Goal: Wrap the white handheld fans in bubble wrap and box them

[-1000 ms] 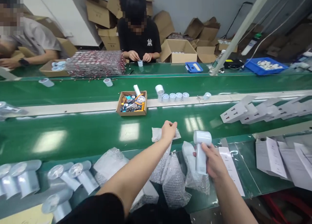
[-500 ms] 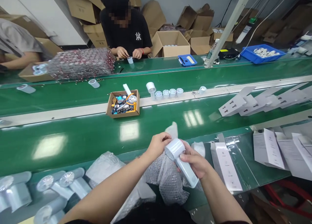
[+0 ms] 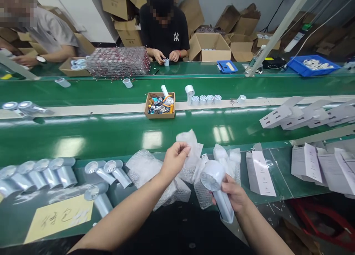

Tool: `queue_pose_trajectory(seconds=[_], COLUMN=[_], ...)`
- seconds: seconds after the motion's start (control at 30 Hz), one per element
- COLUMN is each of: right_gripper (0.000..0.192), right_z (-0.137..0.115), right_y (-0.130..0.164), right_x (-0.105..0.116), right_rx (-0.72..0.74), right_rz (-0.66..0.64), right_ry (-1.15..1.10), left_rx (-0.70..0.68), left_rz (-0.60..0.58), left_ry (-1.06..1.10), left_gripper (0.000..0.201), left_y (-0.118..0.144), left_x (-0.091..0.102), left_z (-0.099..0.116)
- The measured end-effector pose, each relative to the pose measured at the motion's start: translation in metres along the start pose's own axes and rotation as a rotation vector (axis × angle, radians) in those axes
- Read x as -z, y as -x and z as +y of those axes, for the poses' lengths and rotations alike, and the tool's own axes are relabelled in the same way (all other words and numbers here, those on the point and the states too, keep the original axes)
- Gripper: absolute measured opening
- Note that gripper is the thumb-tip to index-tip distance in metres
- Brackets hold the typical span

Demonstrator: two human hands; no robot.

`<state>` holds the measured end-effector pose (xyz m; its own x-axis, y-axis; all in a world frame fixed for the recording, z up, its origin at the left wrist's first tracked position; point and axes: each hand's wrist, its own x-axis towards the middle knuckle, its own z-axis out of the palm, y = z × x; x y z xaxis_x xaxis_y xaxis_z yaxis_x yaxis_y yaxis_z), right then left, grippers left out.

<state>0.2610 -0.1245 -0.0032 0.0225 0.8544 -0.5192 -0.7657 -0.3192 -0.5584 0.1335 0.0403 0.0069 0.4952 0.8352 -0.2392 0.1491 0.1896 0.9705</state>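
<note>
My right hand (image 3: 233,192) is wrapped around the handle of a pale blue device shaped like a hair dryer (image 3: 213,175), with a round head and a straight handle. The head faces up and to the left, and its end looks covered by clear film. Left of it, my left hand (image 3: 176,158) pinches the edge of a bubble-wrap bag (image 3: 190,136) between thumb and fingers. More bubble-wrap bags (image 3: 146,166) lie beneath and beside my hands, some bulging. Similar pale blue devices (image 3: 116,170) lie on the bench to the left.
A yellow handwritten sheet (image 3: 59,216) lies at front left. White boxes (image 3: 259,173) stand at right. Across the green belt (image 3: 119,125) sit a small carton of tools (image 3: 160,114) and several round parts (image 3: 203,99). Two people work on the far side, near a bubble-wrapped bundle (image 3: 119,62).
The view has swung left. My left hand has moved apart from the device and now pinches the bubble-wrap bag. My right hand has lowered the device toward me.
</note>
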Motion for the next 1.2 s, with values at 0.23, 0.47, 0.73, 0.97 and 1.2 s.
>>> queue_pose_trajectory(seconds=[0.23, 0.47, 0.73, 0.97, 1.2], right_gripper=[0.053, 0.053, 0.057, 0.054, 0.053], right_z=[0.013, 0.021, 0.03, 0.04, 0.039], right_y=[0.006, 0.005, 0.022, 0.028, 0.029], right_x=[-0.023, -0.026, -0.038, -0.046, -0.043], right_rx=[-0.033, -0.026, -0.006, -0.208, 0.01], right_rz=[-0.1, 0.158, 0.313, 0.47, 0.548], right_ry=[0.046, 0.193, 0.064, -0.166, -0.153], left_rx=[0.218, -0.471, -1.043, -0.999, -0.724], left_rz=[-0.185, -0.196, -0.309, -0.262, -0.031], left_ry=[0.222, -0.346, -0.713, -0.803, -0.902], left_gripper=[0.024, 0.013, 0.028, 0.032, 0.017], left_y=[0.028, 0.055, 0.09, 0.084, 0.075], left_x=[0.0, 0.02, 0.037, 0.026, -0.002], left_z=[-0.001, -0.009, -0.017, -0.04, -0.049])
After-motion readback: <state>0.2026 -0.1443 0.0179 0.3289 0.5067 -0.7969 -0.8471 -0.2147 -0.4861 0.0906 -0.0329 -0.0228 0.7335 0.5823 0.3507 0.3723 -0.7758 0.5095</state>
